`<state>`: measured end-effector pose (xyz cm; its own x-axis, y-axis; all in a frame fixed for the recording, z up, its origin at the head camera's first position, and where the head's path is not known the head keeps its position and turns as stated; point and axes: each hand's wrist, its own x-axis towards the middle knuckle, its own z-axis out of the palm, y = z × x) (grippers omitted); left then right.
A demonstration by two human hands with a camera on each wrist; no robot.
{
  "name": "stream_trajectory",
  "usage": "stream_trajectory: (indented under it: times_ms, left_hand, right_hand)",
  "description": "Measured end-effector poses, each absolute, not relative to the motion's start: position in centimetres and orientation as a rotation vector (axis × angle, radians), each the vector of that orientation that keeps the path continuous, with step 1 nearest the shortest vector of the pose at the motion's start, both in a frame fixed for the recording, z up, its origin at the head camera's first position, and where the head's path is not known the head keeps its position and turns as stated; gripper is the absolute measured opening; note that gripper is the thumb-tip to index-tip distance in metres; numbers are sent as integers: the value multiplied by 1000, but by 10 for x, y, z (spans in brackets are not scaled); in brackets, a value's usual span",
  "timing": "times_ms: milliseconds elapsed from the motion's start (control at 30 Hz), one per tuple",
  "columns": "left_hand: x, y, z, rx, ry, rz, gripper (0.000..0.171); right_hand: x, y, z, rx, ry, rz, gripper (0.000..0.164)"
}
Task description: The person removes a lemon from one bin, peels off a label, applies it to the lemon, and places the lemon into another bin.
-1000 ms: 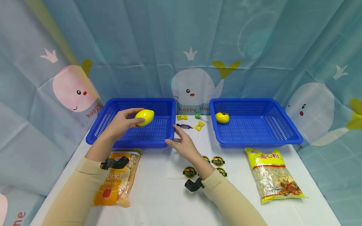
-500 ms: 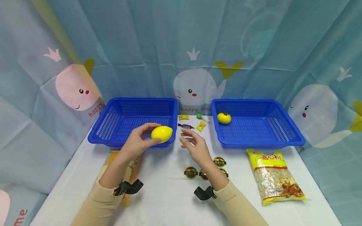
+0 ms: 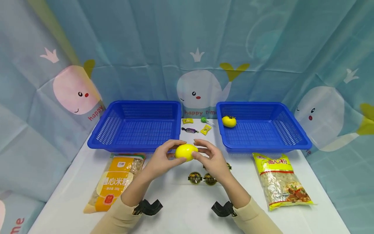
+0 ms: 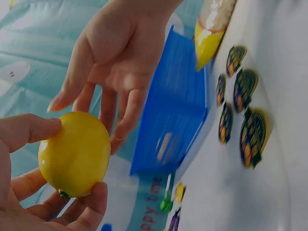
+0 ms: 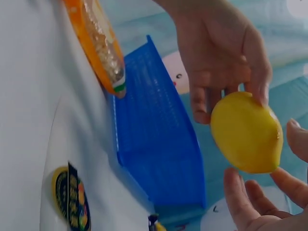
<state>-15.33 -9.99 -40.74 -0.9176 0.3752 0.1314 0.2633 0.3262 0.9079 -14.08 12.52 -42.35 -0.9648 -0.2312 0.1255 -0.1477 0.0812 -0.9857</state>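
Observation:
A yellow lemon (image 3: 186,152) is held above the front middle of the table by my left hand (image 3: 162,161), thumb on the near side and fingers behind. The left wrist view shows the lemon (image 4: 74,154) pinched, its green-dotted end facing the camera. My right hand (image 3: 214,161) is beside the lemon's right end. In the right wrist view its fingers (image 5: 236,197) spread around the lemon's tip, and the thumb stands apart from it; whether a fingertip touches is hard to tell. Below lies a clear sheet with several round black-and-gold stickers (image 3: 194,178), partly hidden by my right hand.
Two blue baskets stand at the back, a left basket (image 3: 134,151) and a right basket (image 3: 266,150) with a yellow tomato-like fruit (image 3: 229,122). Between them lie wrapped candies (image 3: 190,130) and a green lollipop (image 3: 203,120). An orange bag (image 3: 115,182) and a yellow bag (image 3: 283,182) flank the front.
My left hand has carried the lemon from over the left basket toward the table's front middle. My right hand has left the basket's edge and come around to the lemon's right side.

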Motion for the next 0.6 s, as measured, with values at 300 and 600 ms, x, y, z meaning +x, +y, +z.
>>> stream_trajectory:
  times_ms: [300,600]
  left_hand:
    - [-152,-82,-421,597,2361,1772,57]
    - [-151,-61,-445,597,2484,1742,49]
  right_hand:
    - [-137,144,-433,-393,2297,-2029,41]
    - [-138,167,-448,-338,2338,-2020,41]
